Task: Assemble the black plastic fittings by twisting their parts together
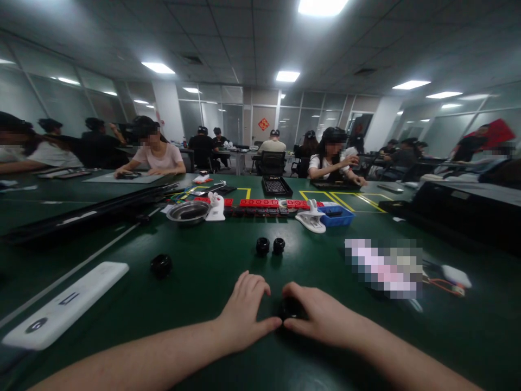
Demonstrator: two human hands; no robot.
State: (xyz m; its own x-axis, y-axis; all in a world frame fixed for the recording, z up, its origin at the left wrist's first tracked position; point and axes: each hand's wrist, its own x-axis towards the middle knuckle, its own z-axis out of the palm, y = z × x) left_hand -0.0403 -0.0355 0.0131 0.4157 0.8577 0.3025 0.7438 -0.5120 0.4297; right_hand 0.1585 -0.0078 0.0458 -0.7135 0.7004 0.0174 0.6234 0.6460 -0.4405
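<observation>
My right hand (319, 315) curls around a small black round part (290, 308) low on the green table (195, 304), its thumb and fingers on either side. Much of that part is hidden by the fingers. Just to the left, my left hand (247, 312) has its fingers arched and spread from the thumb, holding nothing. Its thumb tip reaches the edge of the black part or comes very close; I cannot tell which. Beyond the hands stand two similar black ring-shaped parts, one on the left (262, 246) and one on the right (279, 246). Another black part (161, 265) lies farther left.
A long white device (67, 304) lies at left, near a metal bowl (188, 213). White clamps (311, 218), red strips (268, 203) and a blue bin (337, 215) line the middle. Black equipment (468, 217) stands right. Co-workers (160, 155) sit across the table.
</observation>
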